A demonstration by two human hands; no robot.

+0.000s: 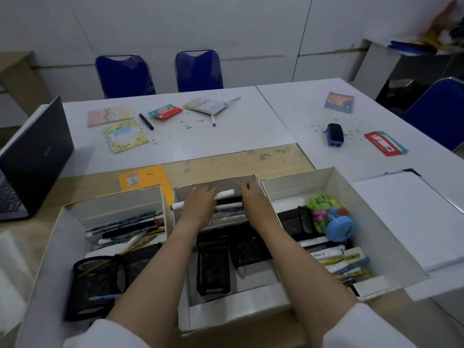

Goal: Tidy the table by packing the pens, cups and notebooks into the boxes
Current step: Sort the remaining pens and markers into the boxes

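Laptop [32, 156] far left; left box [75, 217] has pens and a mesh cup [100, 285]. Middle box [226, 320] — left hand [199, 205] and right hand [253, 197] both grip a bundle of pens [227, 200] at its far end. Right box [364, 222] holds markers; notebooks [125, 135] lie on the table [226, 136] beyond.

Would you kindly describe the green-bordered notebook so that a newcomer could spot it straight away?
Start at the open laptop on the left of the white table. Just right of its lid lie two notebooks; the green-bordered notebook is the nearer one, in front of the pink notebook. Its leafy yellow-green border around a pale blue and white picture sets it apart.
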